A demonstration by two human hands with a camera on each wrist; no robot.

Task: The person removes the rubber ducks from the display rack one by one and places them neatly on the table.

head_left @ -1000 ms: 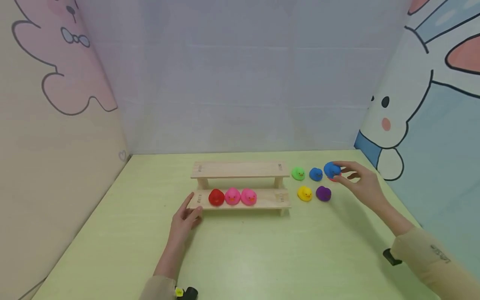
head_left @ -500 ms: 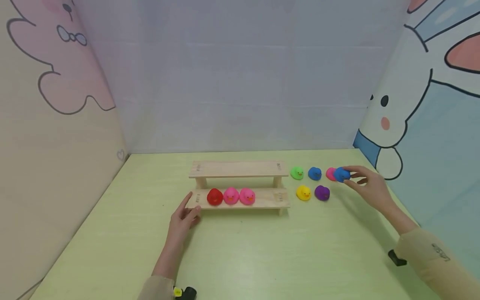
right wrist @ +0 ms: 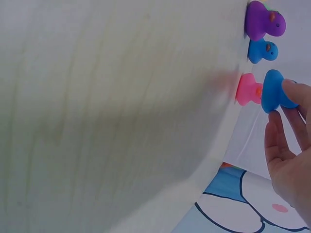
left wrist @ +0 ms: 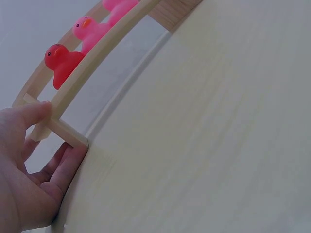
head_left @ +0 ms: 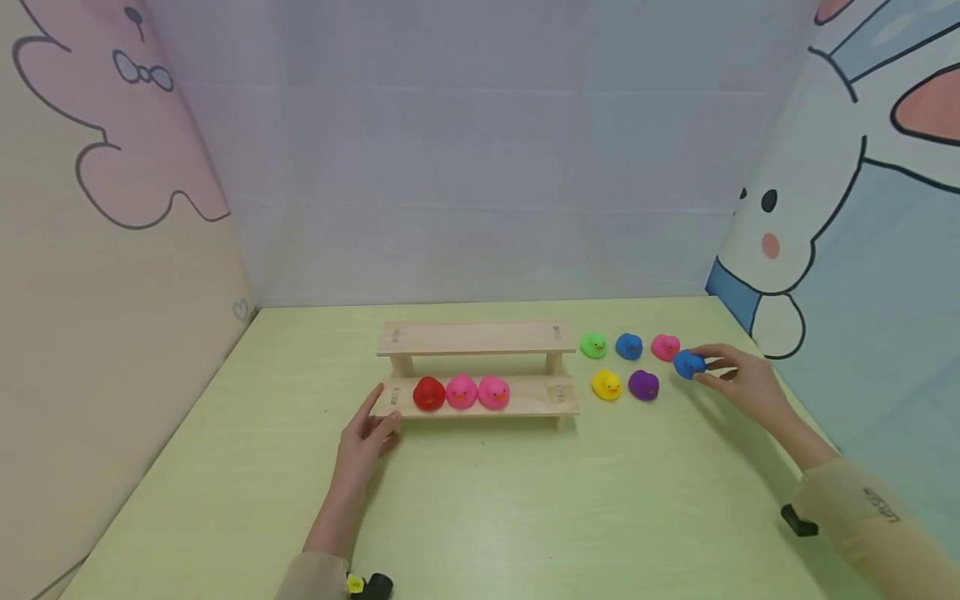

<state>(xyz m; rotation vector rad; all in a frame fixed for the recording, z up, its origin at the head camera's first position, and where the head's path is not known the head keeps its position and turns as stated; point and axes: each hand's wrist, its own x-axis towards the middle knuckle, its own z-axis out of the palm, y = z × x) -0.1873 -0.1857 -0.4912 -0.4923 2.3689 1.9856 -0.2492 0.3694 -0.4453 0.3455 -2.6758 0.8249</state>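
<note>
Right hand (head_left: 745, 383) pinches blue duck (head_left: 686, 364) above surface (head_left: 525, 508); left hand (head_left: 363, 443) grips rack (head_left: 480, 337). Likely carry step; next should skirt far-right pink duck (head_left: 665, 347).

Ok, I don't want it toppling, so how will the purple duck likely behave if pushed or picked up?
The purple duck would probably slide rather than topple, since its broad base sits on the table. It's likely light, being about as small as the blue duck held in the right grip. Its smooth body might slip if held loosely.
</note>
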